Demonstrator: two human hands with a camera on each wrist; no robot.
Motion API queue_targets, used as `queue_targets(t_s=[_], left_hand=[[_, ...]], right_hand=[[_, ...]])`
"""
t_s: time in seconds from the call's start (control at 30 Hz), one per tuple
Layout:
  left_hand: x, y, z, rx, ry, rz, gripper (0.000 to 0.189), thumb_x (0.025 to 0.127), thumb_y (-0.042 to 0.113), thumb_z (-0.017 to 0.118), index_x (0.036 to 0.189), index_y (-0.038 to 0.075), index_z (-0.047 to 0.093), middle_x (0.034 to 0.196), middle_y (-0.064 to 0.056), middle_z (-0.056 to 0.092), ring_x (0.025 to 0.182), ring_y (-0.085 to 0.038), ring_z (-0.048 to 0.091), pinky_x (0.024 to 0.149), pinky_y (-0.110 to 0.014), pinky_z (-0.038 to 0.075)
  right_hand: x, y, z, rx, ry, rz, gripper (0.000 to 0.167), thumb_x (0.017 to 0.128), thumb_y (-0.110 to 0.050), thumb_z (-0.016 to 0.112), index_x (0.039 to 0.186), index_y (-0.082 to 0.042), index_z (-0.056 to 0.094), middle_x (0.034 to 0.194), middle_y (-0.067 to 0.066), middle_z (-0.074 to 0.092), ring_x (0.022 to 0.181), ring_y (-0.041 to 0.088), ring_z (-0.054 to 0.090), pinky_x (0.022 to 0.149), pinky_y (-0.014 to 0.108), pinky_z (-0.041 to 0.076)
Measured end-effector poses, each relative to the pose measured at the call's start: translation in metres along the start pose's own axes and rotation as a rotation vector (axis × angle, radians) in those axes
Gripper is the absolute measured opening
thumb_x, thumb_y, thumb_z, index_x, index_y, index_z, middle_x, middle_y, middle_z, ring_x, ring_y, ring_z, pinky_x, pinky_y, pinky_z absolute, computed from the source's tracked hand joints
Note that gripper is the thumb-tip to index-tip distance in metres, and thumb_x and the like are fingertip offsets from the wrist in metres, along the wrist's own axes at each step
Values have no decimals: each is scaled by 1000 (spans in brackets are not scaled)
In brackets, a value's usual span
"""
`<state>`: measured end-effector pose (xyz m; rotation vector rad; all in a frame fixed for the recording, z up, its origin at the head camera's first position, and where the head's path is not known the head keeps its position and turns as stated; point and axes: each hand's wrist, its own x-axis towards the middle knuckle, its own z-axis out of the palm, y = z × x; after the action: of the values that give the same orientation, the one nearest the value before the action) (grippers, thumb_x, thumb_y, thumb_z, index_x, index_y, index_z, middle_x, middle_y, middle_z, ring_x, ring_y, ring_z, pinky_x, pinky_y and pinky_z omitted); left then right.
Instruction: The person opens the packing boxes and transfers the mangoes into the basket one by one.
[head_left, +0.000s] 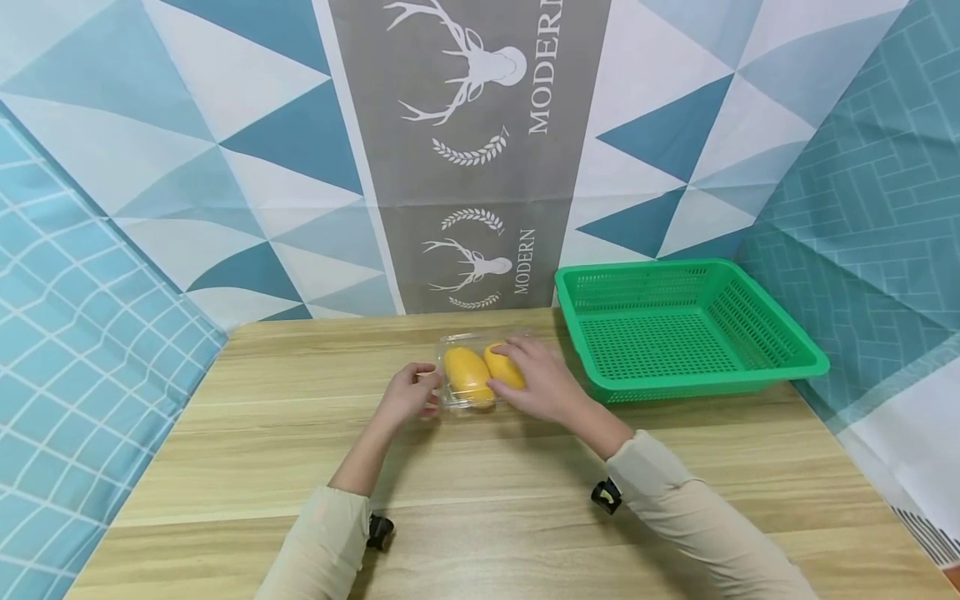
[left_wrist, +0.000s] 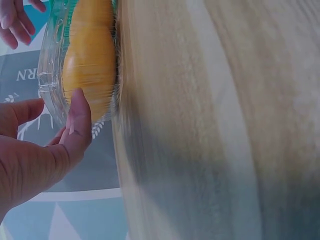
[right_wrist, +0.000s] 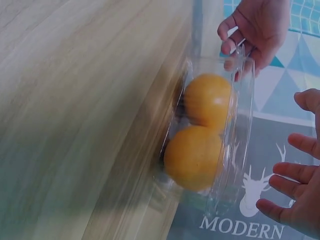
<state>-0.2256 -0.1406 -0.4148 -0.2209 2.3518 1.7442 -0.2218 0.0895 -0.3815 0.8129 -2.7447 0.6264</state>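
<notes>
My left hand (head_left: 408, 393) pinches the clear clamshell (head_left: 471, 373) end, right hand (head_left: 538, 379) fingers spread over it; thin, slippery plastic, best held at both ends.

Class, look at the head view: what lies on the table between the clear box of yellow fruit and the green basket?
Only the right hand, resting on the clear box; beyond it, bare wooden table up to the green basket. The head view shows this.
</notes>
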Motion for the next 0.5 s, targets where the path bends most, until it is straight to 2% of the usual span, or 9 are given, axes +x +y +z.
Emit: queue_targets(t_s=[0.1,0.33,0.5], left_hand=[[-1,1,0,-20,-1,-4,46,96,26,52,133,1,43,111,-19,56,76,-19,59,68,-34,58],[-2,0,1,-51,-9,-9,48,95,25,54,133,0,41,110,-18,55,75,-19,60,65,-31,58],[-1,-1,1,-76,-7,-22,47,94,24,54,133,1,41,111,-19,55,75,-19,60,63,-29,58]], right_hand=[[2,-5,3,-17,-2,-17,52,86,-47,60,126,-13,57,136,14,50,129,33,43,110,58,27],[6,-13,9,-34,-15,-45,52,85,-46,61,127,-15,56,134,12,52,126,31,46,105,57,34],[6,-17,14,-46,-25,-65,52,85,-45,63,128,-16,55,136,12,51,125,32,47,104,58,35]])
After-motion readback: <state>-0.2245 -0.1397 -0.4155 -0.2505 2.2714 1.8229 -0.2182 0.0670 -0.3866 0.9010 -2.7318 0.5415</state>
